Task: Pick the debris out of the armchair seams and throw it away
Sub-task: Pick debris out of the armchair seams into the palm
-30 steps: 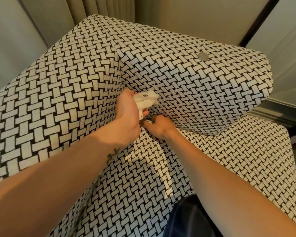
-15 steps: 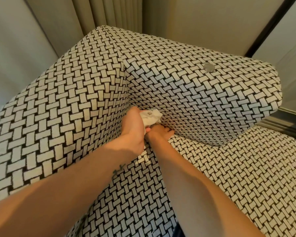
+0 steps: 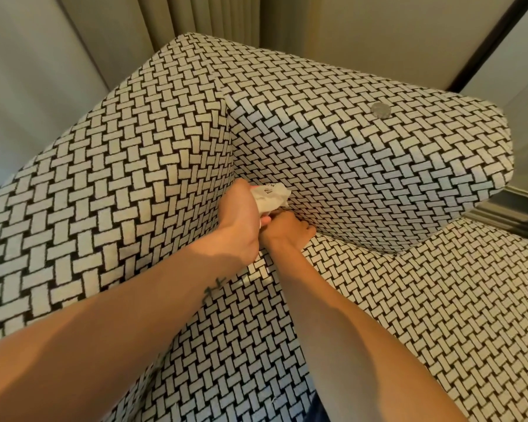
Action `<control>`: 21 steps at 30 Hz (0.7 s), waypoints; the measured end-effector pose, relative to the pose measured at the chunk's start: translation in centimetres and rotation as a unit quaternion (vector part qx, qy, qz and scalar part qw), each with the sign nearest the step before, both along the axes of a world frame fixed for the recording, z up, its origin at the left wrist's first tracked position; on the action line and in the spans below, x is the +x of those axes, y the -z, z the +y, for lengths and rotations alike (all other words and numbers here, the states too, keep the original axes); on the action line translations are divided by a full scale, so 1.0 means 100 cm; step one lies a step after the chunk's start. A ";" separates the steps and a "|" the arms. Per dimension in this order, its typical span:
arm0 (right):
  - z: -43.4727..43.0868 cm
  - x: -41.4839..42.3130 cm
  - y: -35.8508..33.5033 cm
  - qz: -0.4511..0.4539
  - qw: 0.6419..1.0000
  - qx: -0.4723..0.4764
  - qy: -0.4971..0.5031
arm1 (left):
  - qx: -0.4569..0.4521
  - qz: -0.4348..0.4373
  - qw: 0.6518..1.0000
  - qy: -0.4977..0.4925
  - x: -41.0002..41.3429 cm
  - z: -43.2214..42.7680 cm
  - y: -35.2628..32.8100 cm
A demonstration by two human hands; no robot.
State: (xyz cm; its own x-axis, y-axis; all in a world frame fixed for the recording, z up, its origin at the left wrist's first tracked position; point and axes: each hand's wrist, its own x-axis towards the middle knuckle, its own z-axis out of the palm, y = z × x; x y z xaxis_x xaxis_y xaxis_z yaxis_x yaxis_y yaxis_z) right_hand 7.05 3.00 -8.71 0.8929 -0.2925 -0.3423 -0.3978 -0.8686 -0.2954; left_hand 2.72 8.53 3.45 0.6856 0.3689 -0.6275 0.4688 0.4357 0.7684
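Note:
A black-and-white basket-weave armchair fills the view. My left hand grips a crumpled white paper wad with small black print, held just above the seat's back corner. My right hand lies right beside it, fingers pushed into the seam where the seat meets the backrest. The fingertips are hidden in the seam, and I cannot tell whether they hold anything.
A round grey button or coin-like disc sits on the top of the backrest. Beige curtains and a wall stand behind the chair. A dark frame and skirting run along the right.
My right hand has slid deeper into the seam beneath the backrest, close against my left hand. The view has shifted slightly closer and upward.

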 end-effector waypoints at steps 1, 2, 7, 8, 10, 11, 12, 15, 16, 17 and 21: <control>0.000 0.000 0.000 -0.010 1.000 0.005 0.002 | 0.000 -0.001 1.000 -0.001 0.000 0.001 0.000; -0.002 -0.001 0.000 -0.020 1.000 0.011 0.003 | 0.001 -0.003 1.000 -0.001 0.000 0.001 0.000; -0.008 -0.004 0.001 -0.057 0.996 0.067 -0.004 | 0.009 -0.004 1.000 0.006 0.001 0.002 0.000; -0.009 -0.004 0.002 -0.063 0.995 0.076 -0.002 | 0.011 -0.002 1.000 0.004 0.001 0.002 0.001; -0.010 -0.004 0.005 -0.069 0.993 0.093 0.005 | 0.015 0.000 1.000 -0.006 0.002 0.002 0.001; -0.010 -0.003 0.006 -0.072 0.992 0.102 0.009 | 0.019 0.000 1.000 -0.013 0.003 0.003 0.001; -0.011 -0.003 0.007 -0.075 0.991 0.110 0.012 | 0.024 -0.001 1.000 -0.017 0.004 0.003 0.002; -0.015 -0.001 0.004 -0.057 0.991 0.125 0.002 | 0.029 -0.007 0.999 -0.025 0.005 0.004 0.002; -0.015 0.000 0.002 -0.037 0.992 0.121 -0.011 | 0.028 -0.010 0.999 -0.029 0.006 0.004 0.001; -0.014 0.001 0.000 -0.014 0.994 0.108 -0.026 | 0.028 -0.013 0.999 -0.034 0.006 0.004 0.001; -0.005 0.005 -0.003 0.020 0.999 0.049 -0.014 | 0.016 -0.015 0.999 -0.044 0.006 0.005 -0.001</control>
State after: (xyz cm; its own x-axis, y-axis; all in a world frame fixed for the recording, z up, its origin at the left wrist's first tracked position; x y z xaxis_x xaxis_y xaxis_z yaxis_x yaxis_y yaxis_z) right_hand 7.52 2.46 -8.37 0.8856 -0.2308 -0.4031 -0.3866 -0.8472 -0.3644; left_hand 3.30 8.99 3.60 0.6683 0.4479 -0.5939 0.4062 0.4492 0.7958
